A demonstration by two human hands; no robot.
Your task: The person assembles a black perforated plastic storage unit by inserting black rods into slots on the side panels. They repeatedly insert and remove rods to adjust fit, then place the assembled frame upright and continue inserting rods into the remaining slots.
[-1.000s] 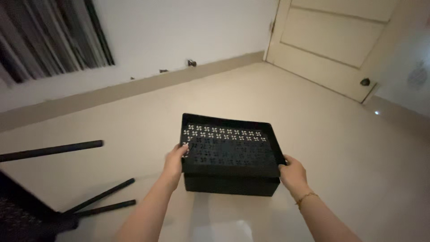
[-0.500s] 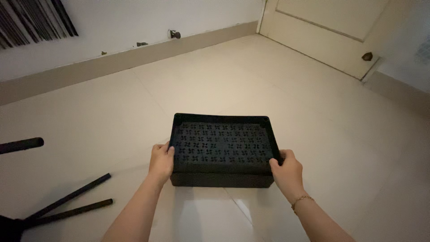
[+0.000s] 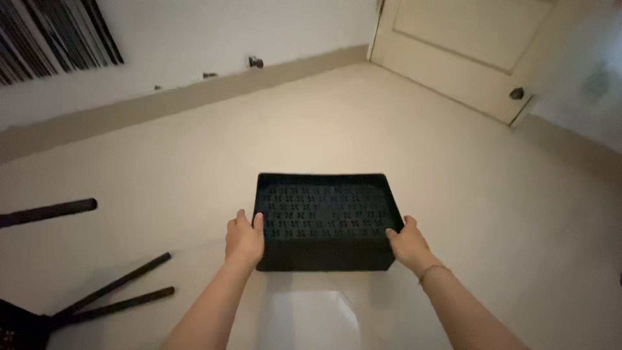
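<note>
As you look down from the head camera, the black crate (image 3: 324,220) sits in the middle of the view, above the pale floor (image 3: 194,162), with nothing to be seen inside it; its bottom is a grid of small cut-out holes. It is a shallow rectangular box, held level between your two hands. Your left hand (image 3: 244,241) grips the near left corner, thumb lying on the rim and fingers wrapped down the outer wall. Your right hand (image 3: 407,245) clamps the near right corner the same way, thumb against the rim; a thin bracelet (image 3: 433,270) circles that wrist. Both grips are closed on the crate. The fingers on the crate's far side of each hand are hidden by the walls. At the lower left, dark metal legs (image 3: 110,295) of some stand lie on the floor, cut off by the frame edge. A cream door (image 3: 466,45) stands at the upper right, blurred.
</note>
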